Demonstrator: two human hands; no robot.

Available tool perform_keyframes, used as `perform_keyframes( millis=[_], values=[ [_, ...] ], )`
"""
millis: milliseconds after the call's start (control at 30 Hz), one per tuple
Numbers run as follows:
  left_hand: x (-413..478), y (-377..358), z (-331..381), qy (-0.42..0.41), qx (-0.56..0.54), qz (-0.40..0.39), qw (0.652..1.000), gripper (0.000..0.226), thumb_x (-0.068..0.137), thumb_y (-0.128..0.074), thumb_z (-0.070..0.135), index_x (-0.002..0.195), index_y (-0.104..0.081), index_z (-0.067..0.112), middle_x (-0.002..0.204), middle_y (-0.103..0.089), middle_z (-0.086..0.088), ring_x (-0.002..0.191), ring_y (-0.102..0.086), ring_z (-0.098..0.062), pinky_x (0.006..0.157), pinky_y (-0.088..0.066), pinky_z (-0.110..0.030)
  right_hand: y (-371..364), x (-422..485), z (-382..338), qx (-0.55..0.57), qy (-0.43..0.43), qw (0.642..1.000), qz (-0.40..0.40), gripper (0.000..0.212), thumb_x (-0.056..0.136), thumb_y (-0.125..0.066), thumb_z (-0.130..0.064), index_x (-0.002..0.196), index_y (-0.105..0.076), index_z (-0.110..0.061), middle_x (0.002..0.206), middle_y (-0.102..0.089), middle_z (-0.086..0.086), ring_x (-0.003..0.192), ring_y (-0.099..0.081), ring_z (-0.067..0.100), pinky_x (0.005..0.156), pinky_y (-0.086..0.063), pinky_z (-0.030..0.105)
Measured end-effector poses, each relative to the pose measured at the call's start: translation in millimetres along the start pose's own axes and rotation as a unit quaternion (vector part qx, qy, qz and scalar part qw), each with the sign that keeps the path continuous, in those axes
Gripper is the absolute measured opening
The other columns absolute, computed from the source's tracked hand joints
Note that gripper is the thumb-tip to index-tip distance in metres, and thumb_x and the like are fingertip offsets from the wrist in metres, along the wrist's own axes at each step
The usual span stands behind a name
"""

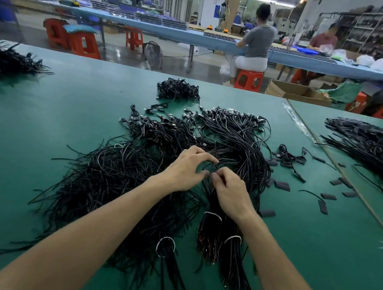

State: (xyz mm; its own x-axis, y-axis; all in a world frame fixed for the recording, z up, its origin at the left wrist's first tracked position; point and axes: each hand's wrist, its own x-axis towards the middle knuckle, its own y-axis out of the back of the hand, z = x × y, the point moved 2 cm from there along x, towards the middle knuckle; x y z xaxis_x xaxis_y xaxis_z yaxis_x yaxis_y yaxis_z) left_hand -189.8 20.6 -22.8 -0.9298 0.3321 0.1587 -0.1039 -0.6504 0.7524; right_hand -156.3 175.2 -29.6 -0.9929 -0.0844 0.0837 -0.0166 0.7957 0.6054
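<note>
**1 cable pinched between 2 hands over the banded bundle**

A single cable [216,165] is held just above the far half of the banded bundle [213,225], which lies on the green table [54,115]. The cable is pinched by the left hand [186,166] between thumb and curled forefinger. It is also gripped by the right hand [230,191], whose fingers [216,179] are curled together over it. The 2 hands are nearly touching. Only a short bowed length of the cable is seen between them, running roughly from left to right. Its ends are lost among the other strands, so which way it points cannot be told.

The long axis of the banded bundle runs from the near edge of the table away from the person. Its connector ends [232,116] are fanned out at the far side. 2 white bands [213,214] are wrapped around it.

To the left of the bundle a loose heap [109,173] is spread, with 1 more white band [165,243] at its near end. Beyond the bundle a small pile [178,91] is set apart. To its right short black sleeve pieces [282,185] are scattered, and further right another heap [363,142] is laid. Well behind the bundle, a seated person [256,41] is seen on a red stool [248,80].
</note>
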Motion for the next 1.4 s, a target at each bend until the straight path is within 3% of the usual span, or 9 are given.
perform_keyframes(
  millis=[233,333,467,533,633,833,1033,1233,1400],
  values=[
    [11.4,-14.2,7.6,-0.027,0.096,-0.036,0.994,0.034,0.088,-0.056,0.007,0.12,-0.062,0.018,0.13,-0.049,-0.006,0.122,-0.045,-0.027,0.106,-0.032,-0.035,8.8,-8.6,-21.9,0.042,0.055,0.997,-0.013,0.021,0.099,-0.056,-0.021,0.078,-0.058,-0.018,0.066,-0.054,-0.009,0.054,-0.044,0.001,0.053,-0.038,0.016],
    [12.7,-9.0,8.2,-0.027,0.03,0.056,0.998,0.008,0.097,-0.057,0.023,0.091,-0.059,0.019,0.118,-0.055,-0.004,0.111,-0.053,-0.025,0.097,-0.042,-0.035,11.0,-12.1,-26.3,0.066,0.076,0.995,0.022,0.021,0.098,-0.058,-0.02,0.077,-0.06,-0.017,0.058,-0.049,-0.012,0.05,-0.04,0.002,0.048,-0.034,0.016],
    [11.1,14.0,10.1,-0.048,-0.051,0.206,0.976,0.035,0.094,-0.066,0.035,0.068,-0.057,0.014,0.086,-0.067,0.0,0.08,-0.064,-0.017,0.073,-0.052,-0.036,20.1,-11.6,-24.4,0.093,0.066,0.988,0.101,0.022,0.099,-0.059,-0.022,0.078,-0.062,-0.017,0.053,-0.046,-0.012,0.046,-0.036,0.003,0.045,-0.031,0.016],
    [6.5,26.8,16.0,-0.072,-0.053,0.243,0.966,0.042,0.087,-0.075,0.029,0.056,-0.049,0.018,0.057,-0.054,0.008,0.053,-0.05,-0.006,0.055,-0.043,-0.023,21.1,-10.7,-23.8,0.069,0.065,0.989,0.115,0.022,0.1,-0.057,-0.025,0.08,-0.062,-0.018,0.057,-0.048,-0.009,0.047,-0.038,0.004,0.046,-0.032,0.016],
    [-4.9,45.2,28.5,-0.104,-0.036,0.281,0.953,0.041,0.084,-0.079,0.018,0.056,-0.049,0.018,0.049,-0.043,0.014,0.042,-0.038,-0.005,0.048,-0.032,-0.008,22.1,-8.9,-26.5,0.078,0.073,0.985,0.134,0.022,0.101,-0.054,-0.031,0.081,-0.06,-0.023,0.057,-0.051,-0.009,0.047,-0.038,0.003,0.045,-0.033,0.017],
    [-36.0,122.7,54.2,-0.124,-0.049,0.439,0.888,0.02,0.088,-0.074,0.019,0.074,-0.059,0.018,0.057,-0.046,0.02,0.045,-0.046,0.005,0.042,-0.031,-0.006,46.7,-12.0,-47.9,0.159,0.091,0.957,0.223,0.022,0.103,-0.049,-0.032,0.083,-0.055,-0.024,0.065,-0.043,-0.007,0.056,-0.036,0.006,0.053,-0.035,0.029],
    [-24.2,118.3,19.3,0.022,-0.025,0.26,0.965,0.05,0.101,-0.053,0.039,0.062,-0.058,0.008,0.045,-0.045,0.007,0.033,-0.036,-0.001,0.039,-0.031,-0.012,77.5,-13.8,-100.6,0.12,0.182,0.95,0.222,0.021,0.1,-0.055,-0.036,0.081,-0.06,-0.027,0.058,-0.046,-0.017,0.05,-0.037,0.002,0.048,-0.031,0.012],
    [-33.1,99.6,-13.9,0.046,0.031,0.24,0.969,0.039,0.089,-0.07,0.039,0.06,-0.052,0.022,0.05,-0.048,0.007,0.044,-0.041,-0.007,0.048,-0.032,-0.023,95.9,-10.4,-28.4,-0.049,-0.033,0.956,0.289,0.019,0.104,-0.049,-0.023,0.087,-0.053,-0.015,0.076,-0.062,0.002,0.057,-0.05,0.002,0.048,-0.037,0.015],
    [-42.7,100.3,-11.5,0.021,0.08,0.216,0.973,0.044,0.094,-0.063,0.04,0.056,-0.05,0.022,0.044,-0.043,0.011,0.037,-0.037,-0.003,0.044,-0.027,-0.019,87.7,-14.2,17.8,-0.264,-0.173,0.944,0.092,0.028,0.103,-0.048,-0.033,0.114,-0.062,-0.012,0.116,-0.067,0.013,0.101,-0.06,0.028,0.09,-0.049,0.038]
  ],
)
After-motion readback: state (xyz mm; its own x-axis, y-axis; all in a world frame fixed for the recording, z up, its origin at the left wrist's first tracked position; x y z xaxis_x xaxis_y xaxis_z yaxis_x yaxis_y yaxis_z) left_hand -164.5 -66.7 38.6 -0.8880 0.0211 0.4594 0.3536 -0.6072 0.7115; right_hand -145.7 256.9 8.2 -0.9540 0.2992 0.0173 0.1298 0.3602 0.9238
